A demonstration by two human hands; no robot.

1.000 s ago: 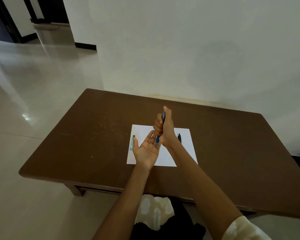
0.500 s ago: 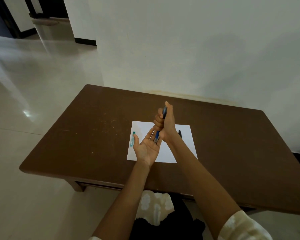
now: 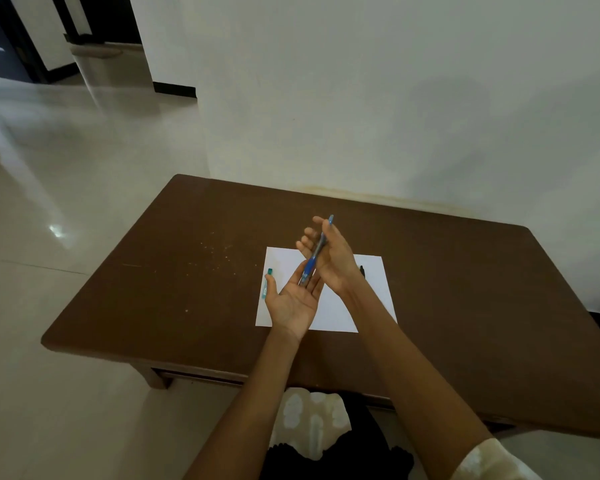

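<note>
A blue pen (image 3: 314, 258) stands tilted above a white sheet of paper (image 3: 373, 289) on the brown table (image 3: 187, 289). My right hand (image 3: 333, 261) has its fingers spread and straight, and the pen lies along its palm with the top end by the thumb. My left hand (image 3: 293, 301) is palm up and relaxed just below, and the pen's lower end rests on its fingers. A small teal pen (image 3: 268, 284) lies at the paper's left edge beside my left thumb. A black pen (image 3: 362, 270) on the paper is mostly hidden behind my right wrist.
The table's far edge stands against a white wall (image 3: 395, 116). Glossy tiled floor (image 3: 66, 202) runs to the left, with a doorway at the far left. My lap, in patterned cloth (image 3: 312, 420), shows below the table's near edge.
My right hand has uncurled from a fist around the blue pen to spread fingers, and the pen now leans to the right. The left hand stays palm up under it.
</note>
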